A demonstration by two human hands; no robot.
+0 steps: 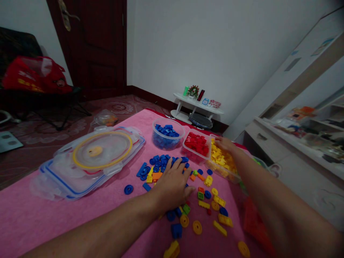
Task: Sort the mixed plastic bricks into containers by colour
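My left hand [174,181] lies palm down with spread fingers on a heap of loose toy building bricks. Under and ahead of its fingertips are blue bricks [160,162], and an orange brick [157,176] is beside it. My right hand [225,144] reaches over the far end of a clear container of yellow bricks [220,157]; its fingers look stretched out, with their tips partly hidden. Left of that container stand a tub of red bricks [197,143] and a round tub of blue bricks [167,132]. Yellow wheel-like pieces [197,227] and mixed bricks lie nearer to me.
Stacked clear lids [94,161] lie on the left of the pink cloth [113,218]. Something red [256,222] sits beneath my right forearm. Beyond the table are a low white shelf [199,103], a dark door [99,46] and a white cabinet [271,143].
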